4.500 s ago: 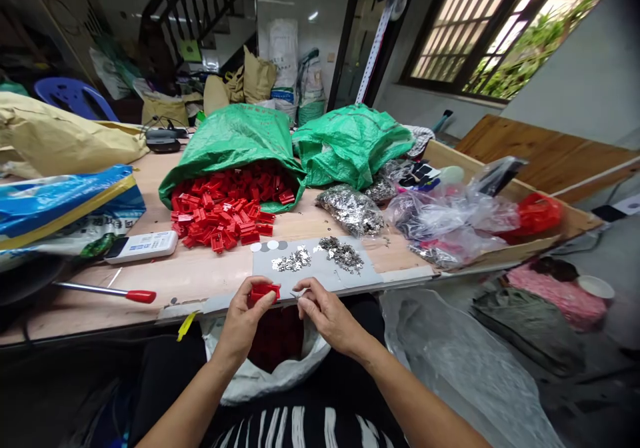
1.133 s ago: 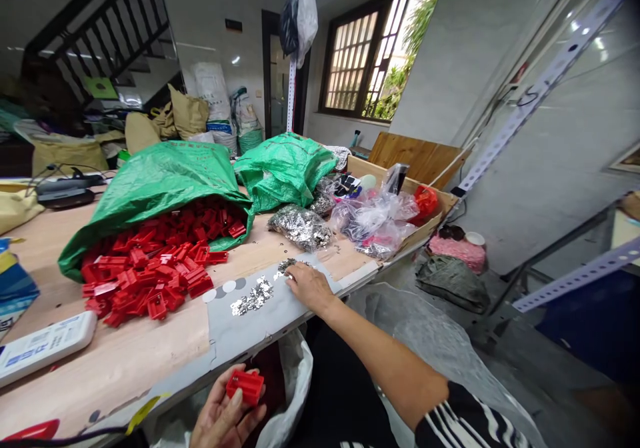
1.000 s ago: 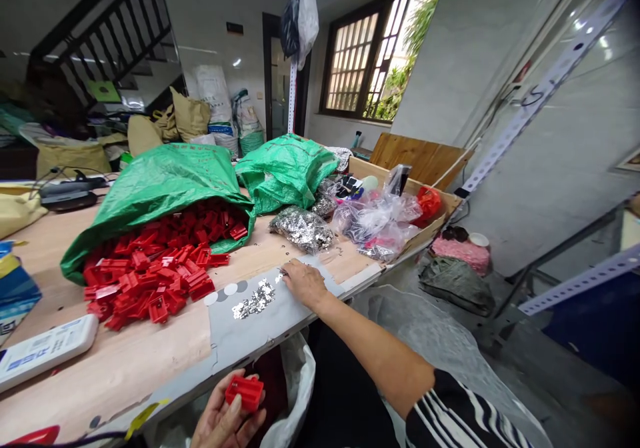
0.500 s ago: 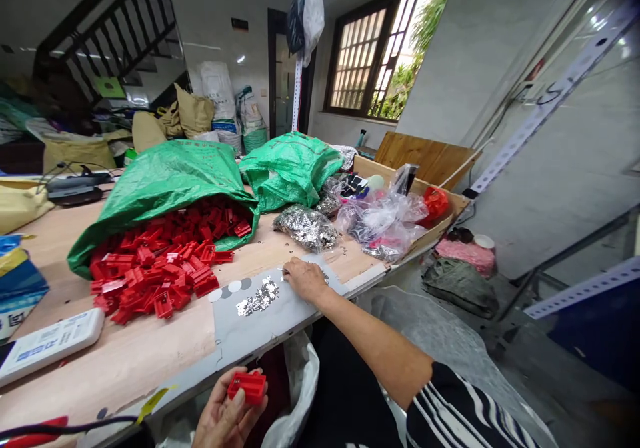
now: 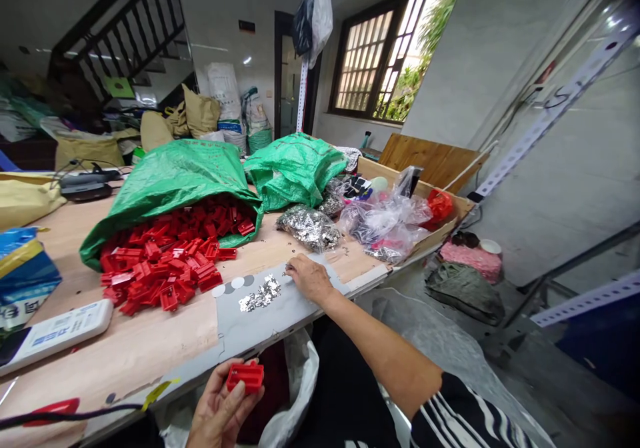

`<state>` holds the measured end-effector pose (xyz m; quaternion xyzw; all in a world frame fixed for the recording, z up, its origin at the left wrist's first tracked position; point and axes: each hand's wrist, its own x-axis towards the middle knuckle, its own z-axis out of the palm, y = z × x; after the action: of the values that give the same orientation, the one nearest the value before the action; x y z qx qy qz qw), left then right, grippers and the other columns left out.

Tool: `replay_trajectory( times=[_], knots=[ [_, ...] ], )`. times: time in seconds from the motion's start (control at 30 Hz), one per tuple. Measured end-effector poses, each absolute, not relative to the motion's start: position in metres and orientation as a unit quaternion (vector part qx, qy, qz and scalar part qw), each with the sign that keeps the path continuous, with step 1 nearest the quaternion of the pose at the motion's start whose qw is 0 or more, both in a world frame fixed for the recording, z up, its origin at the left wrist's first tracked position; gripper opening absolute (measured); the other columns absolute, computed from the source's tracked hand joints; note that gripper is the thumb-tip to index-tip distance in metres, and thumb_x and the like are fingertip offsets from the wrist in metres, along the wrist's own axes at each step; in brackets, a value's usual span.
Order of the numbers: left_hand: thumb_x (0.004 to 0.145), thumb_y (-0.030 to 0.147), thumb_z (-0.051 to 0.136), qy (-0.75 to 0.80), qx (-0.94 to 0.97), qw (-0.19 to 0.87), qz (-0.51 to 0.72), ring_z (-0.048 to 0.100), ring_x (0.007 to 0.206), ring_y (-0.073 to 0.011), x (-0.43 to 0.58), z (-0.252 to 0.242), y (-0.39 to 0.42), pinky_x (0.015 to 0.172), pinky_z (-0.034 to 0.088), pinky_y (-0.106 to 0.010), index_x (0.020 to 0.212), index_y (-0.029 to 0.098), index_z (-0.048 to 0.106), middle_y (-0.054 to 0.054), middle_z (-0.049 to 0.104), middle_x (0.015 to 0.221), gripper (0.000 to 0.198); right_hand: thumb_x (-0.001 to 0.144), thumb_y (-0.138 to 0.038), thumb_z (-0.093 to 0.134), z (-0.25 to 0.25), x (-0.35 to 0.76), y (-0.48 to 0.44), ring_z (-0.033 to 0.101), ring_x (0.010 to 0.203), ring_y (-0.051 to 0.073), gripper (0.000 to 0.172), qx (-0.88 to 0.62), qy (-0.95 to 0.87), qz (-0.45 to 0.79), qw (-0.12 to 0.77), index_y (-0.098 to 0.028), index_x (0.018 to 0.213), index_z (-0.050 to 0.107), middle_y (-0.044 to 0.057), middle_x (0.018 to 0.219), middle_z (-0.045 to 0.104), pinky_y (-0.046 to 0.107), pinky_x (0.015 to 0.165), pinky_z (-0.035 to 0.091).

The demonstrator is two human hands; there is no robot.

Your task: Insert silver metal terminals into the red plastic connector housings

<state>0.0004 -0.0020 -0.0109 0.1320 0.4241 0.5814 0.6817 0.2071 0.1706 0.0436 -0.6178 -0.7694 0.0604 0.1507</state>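
Note:
My left hand (image 5: 223,401), low in front of the table edge, grips a small red plastic part (image 5: 245,376) with open slots and what seems a bit of metal at one end. Over the grey sheet (image 5: 230,331) my right hand (image 5: 311,279) has thumb and fingers pinched together. Whatever is between those fingertips is too small to make out. Just left of them lies a loose pile of small shiny metal pieces (image 5: 263,293). A large heap of similar red plastic parts (image 5: 165,261) spills from a green woven sack (image 5: 175,168).
A clear bag of metal pieces (image 5: 309,227) lies behind my right hand, near a second green sack (image 5: 295,168). To its right, a wooden tray (image 5: 450,225) holds plastic bags. A white box (image 5: 60,335) sits at left. Below the table edge hangs a white sack (image 5: 303,381).
The view has shifted slightly, so the table contents appear a little farther right. My left hand still holds the red part, turned slightly; my right hand stays pinched by the metal pieces.

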Motion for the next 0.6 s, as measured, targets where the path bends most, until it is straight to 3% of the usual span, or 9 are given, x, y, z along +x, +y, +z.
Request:
replay_trajectory(
  times=[0.1, 0.3, 0.43, 0.6],
  knots=[
    [0.057, 0.026, 0.086, 0.432, 0.182, 0.643, 0.606, 0.072, 0.086, -0.0209, 0.0, -0.001, 0.004, 0.077, 0.059, -0.029, 0.097, 0.018, 0.062, -0.007, 0.076, 0.096, 0.047, 0.093, -0.029, 0.051, 0.046, 0.213, 0.164, 0.063, 0.091, 0.016, 0.014, -0.61, -0.762, 0.086, 0.2, -0.022, 0.1, 0.061, 0.003, 0.101, 0.067, 0.024, 0.076, 0.043],
    [0.067, 0.023, 0.08, 0.429, 0.311, 0.577, 0.621, 0.07, 0.095, -0.0186, 0.0, 0.01, 0.018, 0.084, 0.056, -0.028, 0.099, 0.021, 0.06, -0.006, 0.074, 0.108, 0.038, 0.085, -0.033, 0.059, 0.048, 0.217, 0.136, 0.053, 0.062, 0.012, 0.014, -0.537, -0.698, 0.289, 0.374, -0.02, 0.083, 0.059, -0.003, 0.071, 0.06, 0.022, 0.061, 0.04],
    [0.071, 0.024, 0.076, 0.453, 0.387, 0.508, 0.622, 0.068, 0.101, -0.0188, 0.005, 0.01, 0.019, 0.091, 0.054, -0.03, 0.1, 0.022, 0.061, -0.005, 0.073, 0.111, 0.033, 0.086, -0.034, 0.057, 0.056, 0.209, 0.105, 0.046, 0.057, 0.009, 0.017, -0.486, -0.698, 0.368, 0.375, -0.019, 0.08, 0.059, -0.004, 0.068, 0.054, 0.021, 0.058, 0.038],
    [0.076, 0.026, 0.072, 0.495, 0.466, 0.407, 0.61, 0.066, 0.107, -0.0203, 0.007, 0.006, 0.017, 0.096, 0.051, -0.033, 0.107, 0.025, 0.061, -0.004, 0.072, 0.114, 0.033, 0.088, -0.028, 0.056, 0.064, 0.191, 0.073, 0.049, 0.061, 0.01, 0.013, -0.461, -0.723, 0.383, 0.345, -0.018, 0.086, 0.063, -0.002, 0.072, 0.06, 0.021, 0.061, 0.038]
  ],
)
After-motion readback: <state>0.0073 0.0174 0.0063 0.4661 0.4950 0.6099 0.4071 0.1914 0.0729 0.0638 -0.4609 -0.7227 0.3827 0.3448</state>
